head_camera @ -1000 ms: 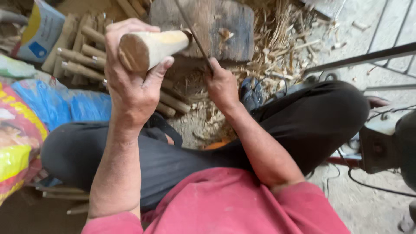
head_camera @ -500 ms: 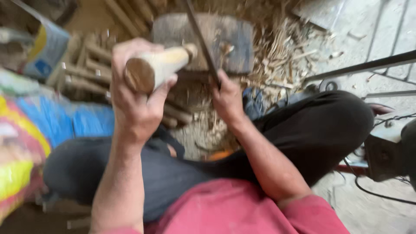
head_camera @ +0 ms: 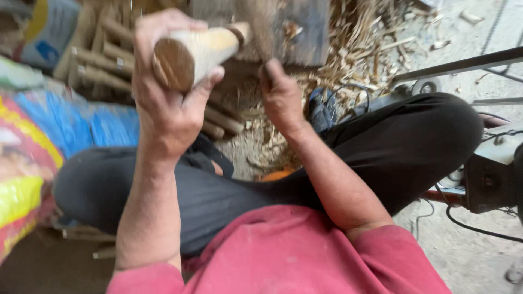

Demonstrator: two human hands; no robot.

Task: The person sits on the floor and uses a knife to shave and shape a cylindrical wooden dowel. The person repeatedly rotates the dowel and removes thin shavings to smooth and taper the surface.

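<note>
- Wood everywhere: a dark, flat chopping block [head_camera: 305,32] lies just beyond the fingers of both hands, ringed by pale shavings [head_camera: 359,60] on the floor.
- Black trousers [head_camera: 392,147] cover the crossed legs beneath both wrists; a bright printed sack [head_camera: 27,179] lies well out to the left of the left hand.
- A stack of rough wooden pegs [head_camera: 103,60] sits behind and below the left hand's fingers, near but apart from them.
- The left hand [head_camera: 166,103] is clenched around a tapered wooden piece [head_camera: 193,51], fingers [head_camera: 163,27] wrapped over its thick butt end, thumb underneath; the narrow end points toward the block.
- That piece looks stiff, dry and fairly light, with a freshly cut pale face that should give good friction; the thick end seems the soundest hold, keeping fingers away from the tip being worked.
- The right hand [head_camera: 280,95] is closed, apparently on a tool handle, but motion blur hides it, so I cannot tell what it grips.
</note>
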